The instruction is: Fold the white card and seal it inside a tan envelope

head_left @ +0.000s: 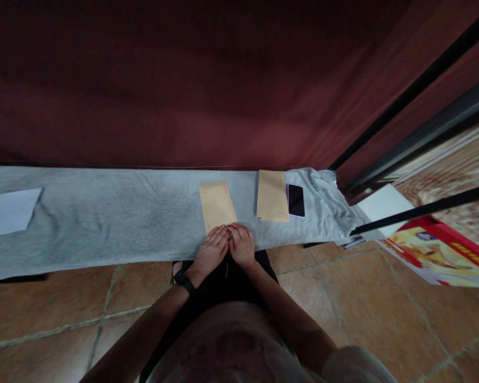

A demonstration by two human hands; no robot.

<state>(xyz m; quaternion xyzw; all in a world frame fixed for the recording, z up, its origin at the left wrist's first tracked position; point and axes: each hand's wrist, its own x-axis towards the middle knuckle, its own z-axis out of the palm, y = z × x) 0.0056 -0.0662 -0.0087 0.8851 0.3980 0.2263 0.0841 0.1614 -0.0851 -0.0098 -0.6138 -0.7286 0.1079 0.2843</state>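
A brown paper envelope (217,203) lies on the grey cloth at the bench's near side. My left hand (212,249) rests palm down over its lower end, fingers stretched out. Beside it my right hand (241,246) lies with its fingers laid forward at the envelope's lower right corner. The fingertips of both hands meet or nearly meet there. A tiny dark spot shows between them, too small to make out. My palms and what is under them are hidden. To the right, a small stack of brown envelopes (273,197) lies flat, next to a dark-screened phone (296,200).
Grey cloth (104,213) covers the long, narrow bench. White paper (10,213) lies at its far left. A dark red curtain (183,96) hangs behind. Black metal bars (407,96) stand at right, with a red and yellow box (443,250) beyond the bench's end.
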